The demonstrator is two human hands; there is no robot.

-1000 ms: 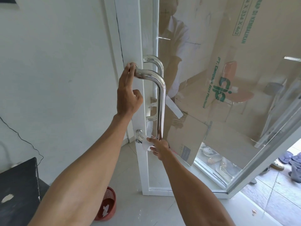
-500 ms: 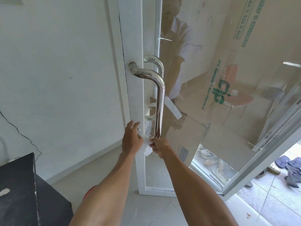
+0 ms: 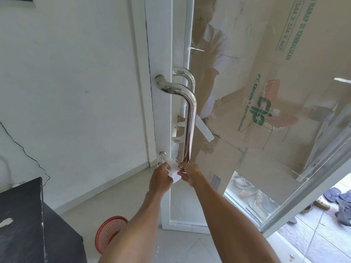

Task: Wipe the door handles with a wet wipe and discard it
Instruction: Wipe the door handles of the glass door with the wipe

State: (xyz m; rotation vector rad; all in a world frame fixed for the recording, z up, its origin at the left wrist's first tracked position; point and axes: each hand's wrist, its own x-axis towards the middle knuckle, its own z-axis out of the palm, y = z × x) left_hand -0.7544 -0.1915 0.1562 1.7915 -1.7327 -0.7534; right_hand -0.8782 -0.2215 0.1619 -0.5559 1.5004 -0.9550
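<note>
A shiny steel pull handle [image 3: 190,118] runs down the white frame of a glass door [image 3: 266,92]. A second handle [image 3: 185,76] shows through the glass on the far side. Below the near handle's lower end, a white wet wipe [image 3: 174,172] is stretched between both hands. My left hand [image 3: 160,180] pinches its left side and my right hand [image 3: 189,172] pinches its right side. Both hands sit just under the handle's bottom bend, beside the small lock knob [image 3: 162,155].
A red mesh waste basket [image 3: 109,234] stands on the tiled floor at the lower left, partly behind my left forearm. A black cabinet [image 3: 24,224] fills the left corner. Cardboard [image 3: 256,149] leans behind the glass. Sandals [image 3: 336,198] lie outside at right.
My left hand let go of the handle's top bend, dropped to its lower end, and took hold of the wipe together with my right hand. The wipe is now off the handle.
</note>
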